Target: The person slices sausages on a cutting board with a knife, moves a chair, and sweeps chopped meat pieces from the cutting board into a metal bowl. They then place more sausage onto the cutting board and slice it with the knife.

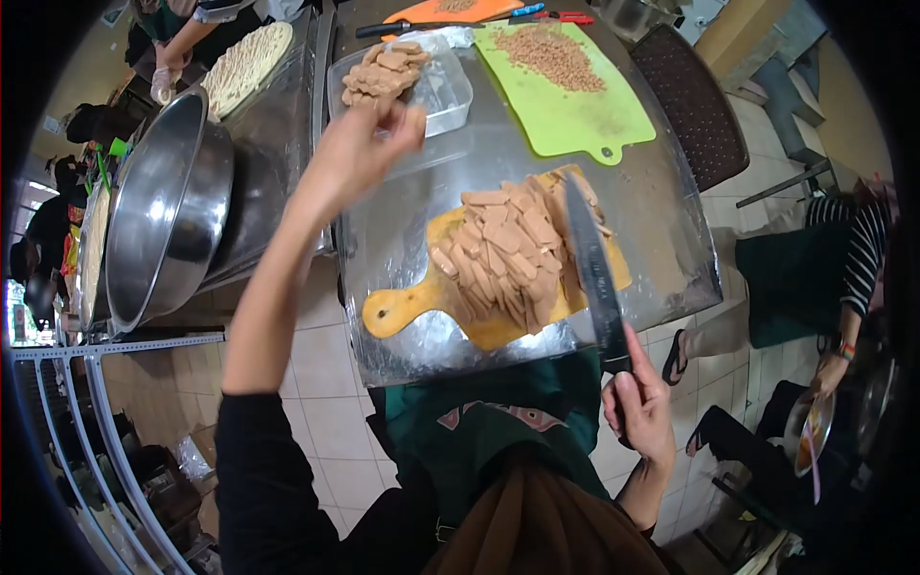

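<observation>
My right hand [640,402] is closed round the dark handle of a large knife [596,268], its blade at the right side of a heap of brown slices [503,244]. The heap lies on a yellow wooden board [407,305]. My left hand [369,144] is over the near edge of a clear plastic container [448,96] holding more brown slices [383,72]. The fingers of my left hand are bent and slightly blurred; whether they hold anything is hidden.
A green cutting board [575,134] with small chopped bits lies beyond the wooden board. An orange board [470,11] is at the far edge. A big metal bowl [168,211] stands left. Co-workers are at far left and right.
</observation>
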A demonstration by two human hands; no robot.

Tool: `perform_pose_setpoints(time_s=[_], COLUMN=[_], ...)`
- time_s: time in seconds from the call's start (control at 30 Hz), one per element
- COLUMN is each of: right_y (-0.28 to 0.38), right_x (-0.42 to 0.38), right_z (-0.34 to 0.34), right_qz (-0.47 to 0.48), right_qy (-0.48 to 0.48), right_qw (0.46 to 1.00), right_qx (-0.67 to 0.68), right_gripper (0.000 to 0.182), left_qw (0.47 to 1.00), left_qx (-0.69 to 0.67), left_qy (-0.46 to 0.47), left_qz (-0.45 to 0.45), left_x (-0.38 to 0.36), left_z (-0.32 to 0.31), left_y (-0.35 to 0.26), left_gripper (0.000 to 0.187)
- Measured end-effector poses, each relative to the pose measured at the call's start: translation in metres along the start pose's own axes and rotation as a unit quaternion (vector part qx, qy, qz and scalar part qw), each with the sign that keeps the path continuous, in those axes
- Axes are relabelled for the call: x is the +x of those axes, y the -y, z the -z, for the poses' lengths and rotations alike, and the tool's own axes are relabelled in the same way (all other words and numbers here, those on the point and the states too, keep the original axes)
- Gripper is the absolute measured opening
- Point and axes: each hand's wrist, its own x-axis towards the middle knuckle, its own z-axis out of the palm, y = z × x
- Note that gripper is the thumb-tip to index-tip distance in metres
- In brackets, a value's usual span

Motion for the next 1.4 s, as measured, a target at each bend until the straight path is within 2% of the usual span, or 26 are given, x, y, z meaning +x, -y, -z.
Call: perform_pose_setpoints(time_s=[0.07,0.13,0.3,0.4,0.6,0.7,0.9,1.0,1.4], right_y=[0.010,0.016,-0.001,0.001,-0.013,-0.008,-0.007,-0.006,0.011], right_x=[-0.003,-0.003,0.005,0.012,0.020,0.024,0.025,0.024,0.017], right_z=[-0.015,-0.027,-0.064,-0.074,-0.082,-0.079,-0.075,-0.072,-0.065], right_qz=[-0.019,-0.028,0.120,0.007,0.054,0.020,0.031,0.081,0.009], right_qy=[0.062,0.120,0.154,0.201,0.191,0.198,0.198,0.176,0.223], right_qw=[0.998,0.991,0.965,0.965,0.959,0.959,0.959,0.960,0.936], right_qx=[-0.009,-0.046,-0.176,-0.167,-0.205,-0.202,-0.200,-0.204,-0.271], right_gripper=[0.054,0.055,0.056,0.057,0.057,0.057,0.057,0.059,0.067], left_qw=[0.991,0.984,0.944,0.930,0.902,0.892,0.875,0.874,0.849], left_qx=[-0.104,-0.094,-0.126,-0.163,-0.244,-0.249,-0.279,-0.277,-0.351], left_qy=[0.027,0.037,0.002,-0.050,-0.100,-0.088,-0.093,-0.090,-0.079], left_qz=[0.084,0.146,0.304,0.326,0.343,0.366,0.386,0.389,0.388], left_x=[-0.061,-0.114,-0.178,-0.182,-0.185,-0.182,-0.178,-0.177,-0.180], left_z=[-0.006,-0.023,-0.068,-0.079,-0.087,-0.086,-0.087,-0.087,-0.086], left_y=[-0.010,-0.004,-0.010,-0.014,-0.008,-0.009,-0.014,-0.017,-0.012], left_gripper=[0.035,0.030,0.031,0.029,0.025,0.023,0.020,0.017,0.009])
